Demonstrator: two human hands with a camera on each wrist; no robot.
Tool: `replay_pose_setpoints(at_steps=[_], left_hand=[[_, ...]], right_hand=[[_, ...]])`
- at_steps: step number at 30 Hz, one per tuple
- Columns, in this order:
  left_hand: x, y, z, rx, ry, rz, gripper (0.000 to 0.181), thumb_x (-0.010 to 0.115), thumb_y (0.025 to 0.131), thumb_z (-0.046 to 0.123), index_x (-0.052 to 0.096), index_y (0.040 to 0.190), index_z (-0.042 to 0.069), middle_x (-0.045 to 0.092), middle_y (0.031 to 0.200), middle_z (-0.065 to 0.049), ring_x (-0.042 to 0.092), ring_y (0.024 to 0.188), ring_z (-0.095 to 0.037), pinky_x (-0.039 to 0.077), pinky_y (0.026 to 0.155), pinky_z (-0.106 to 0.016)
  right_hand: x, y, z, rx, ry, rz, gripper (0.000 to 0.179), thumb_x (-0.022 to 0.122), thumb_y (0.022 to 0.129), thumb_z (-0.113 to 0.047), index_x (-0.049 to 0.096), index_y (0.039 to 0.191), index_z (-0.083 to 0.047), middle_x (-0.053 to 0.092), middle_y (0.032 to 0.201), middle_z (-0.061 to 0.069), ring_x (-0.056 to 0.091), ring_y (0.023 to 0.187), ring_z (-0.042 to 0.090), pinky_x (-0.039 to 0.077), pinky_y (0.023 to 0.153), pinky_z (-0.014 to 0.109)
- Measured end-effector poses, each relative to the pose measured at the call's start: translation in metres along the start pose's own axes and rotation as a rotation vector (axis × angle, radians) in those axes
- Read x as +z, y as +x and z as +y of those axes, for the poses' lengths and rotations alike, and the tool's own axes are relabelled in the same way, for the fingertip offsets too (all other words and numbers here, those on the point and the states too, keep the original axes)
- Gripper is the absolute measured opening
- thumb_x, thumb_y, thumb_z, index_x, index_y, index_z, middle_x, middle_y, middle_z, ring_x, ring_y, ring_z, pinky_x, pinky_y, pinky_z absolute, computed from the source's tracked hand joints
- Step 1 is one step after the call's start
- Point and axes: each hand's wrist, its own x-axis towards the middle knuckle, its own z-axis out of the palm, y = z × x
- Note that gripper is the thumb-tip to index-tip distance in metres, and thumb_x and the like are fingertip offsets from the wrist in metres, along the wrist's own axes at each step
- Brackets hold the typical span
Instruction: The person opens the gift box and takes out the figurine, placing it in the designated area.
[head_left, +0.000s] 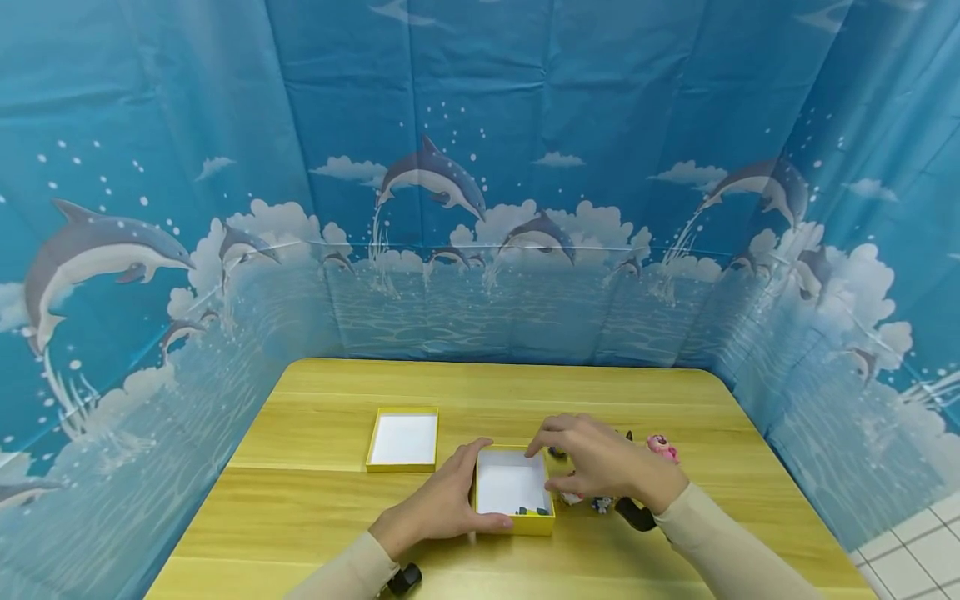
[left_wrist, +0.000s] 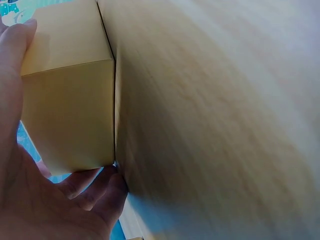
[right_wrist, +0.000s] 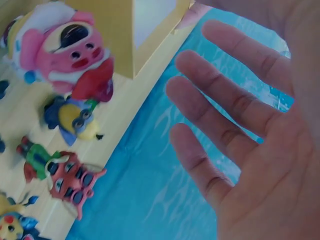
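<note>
A shallow yellow box with a white inside sits at the front middle of the table. My left hand holds its left side, the thumb at the near wall and the fingers round the far corner, seen also in the left wrist view. Inside, along the near wall, lies a small dark-and-yellow toy. Above the box's right edge hovers my right hand, fingers spread and holding nothing. Beside that hand in the right wrist view are a pink bear figure, a minion figure and a red animal figure.
To the left lies the yellow-edged lid, white inside up. A pink figure stands right of my right hand, with other small toys partly hidden beneath it. The wooden table is backed by a blue dolphin curtain.
</note>
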Motion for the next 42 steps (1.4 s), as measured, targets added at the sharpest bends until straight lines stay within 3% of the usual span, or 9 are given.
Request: replay_pose_setpoints(at_steps=[8, 16, 21, 26, 33, 37, 42], left_hand=[[0.0, -0.002, 0.002, 0.004, 0.003, -0.002, 0.129, 0.087, 0.09, 0.083, 0.025, 0.184, 0.02, 0.052, 0.172, -0.014, 0.065, 0.141, -0.023, 0.059, 0.117, -0.053], [0.001, -0.002, 0.001, 0.006, 0.007, -0.001, 0.129, 0.085, 0.091, 0.084, 0.024, 0.185, 0.02, 0.05, 0.175, -0.015, 0.065, 0.142, -0.025, 0.059, 0.117, -0.053], [0.0, -0.003, 0.0, 0.009, 0.004, 0.004, 0.13, 0.086, 0.09, 0.084, 0.024, 0.185, 0.02, 0.047, 0.179, -0.016, 0.064, 0.146, -0.027, 0.059, 0.119, -0.055], [0.0, -0.002, -0.001, 0.014, 0.007, 0.002, 0.131, 0.086, 0.09, 0.084, 0.023, 0.185, 0.02, 0.049, 0.176, -0.014, 0.064, 0.141, -0.023, 0.059, 0.117, -0.052], [0.002, 0.0, -0.002, 0.017, 0.001, 0.001, 0.131, 0.085, 0.091, 0.084, 0.023, 0.185, 0.019, 0.049, 0.176, -0.014, 0.064, 0.144, -0.024, 0.059, 0.118, -0.052], [0.001, 0.001, -0.002, 0.022, -0.001, 0.001, 0.131, 0.085, 0.091, 0.084, 0.023, 0.186, 0.019, 0.047, 0.179, -0.014, 0.061, 0.153, -0.028, 0.057, 0.123, -0.056], [0.002, 0.0, -0.001, 0.019, 0.004, 0.001, 0.13, 0.085, 0.091, 0.084, 0.023, 0.185, 0.02, 0.047, 0.179, -0.014, 0.061, 0.154, -0.03, 0.058, 0.122, -0.057]], right_hand=[[0.005, 0.021, -0.01, 0.053, 0.045, -0.193, 0.046, 0.1, 0.097, -0.033, 0.083, 0.139, -0.028, 0.078, 0.139, -0.005, 0.077, 0.124, 0.021, 0.065, 0.109, 0.052], [0.012, 0.037, -0.013, 0.054, 0.087, -0.328, 0.046, 0.103, 0.093, -0.027, 0.085, 0.136, -0.025, 0.081, 0.136, -0.003, 0.078, 0.124, 0.02, 0.066, 0.105, 0.039], [0.02, 0.05, -0.014, 0.03, 0.105, -0.392, 0.042, 0.103, 0.092, -0.02, 0.088, 0.131, -0.025, 0.084, 0.127, -0.004, 0.078, 0.115, 0.013, 0.065, 0.101, 0.029], [0.028, 0.058, -0.014, 0.063, 0.131, -0.467, 0.033, 0.099, 0.093, -0.013, 0.091, 0.121, -0.03, 0.084, 0.12, -0.011, 0.076, 0.11, 0.005, 0.064, 0.097, 0.023], [0.035, 0.067, -0.015, 0.081, 0.176, -0.463, 0.017, 0.094, 0.101, -0.014, 0.091, 0.113, -0.025, 0.087, 0.109, -0.012, 0.072, 0.093, -0.002, 0.063, 0.088, 0.02], [0.035, 0.07, -0.016, 0.103, 0.17, -0.444, 0.017, 0.088, 0.106, -0.013, 0.089, 0.118, -0.024, 0.087, 0.113, -0.007, 0.071, 0.093, -0.005, 0.063, 0.089, 0.02], [0.034, 0.071, -0.016, 0.114, 0.165, -0.45, 0.018, 0.085, 0.109, -0.015, 0.087, 0.124, -0.024, 0.086, 0.114, -0.005, 0.073, 0.096, -0.003, 0.064, 0.091, 0.022]])
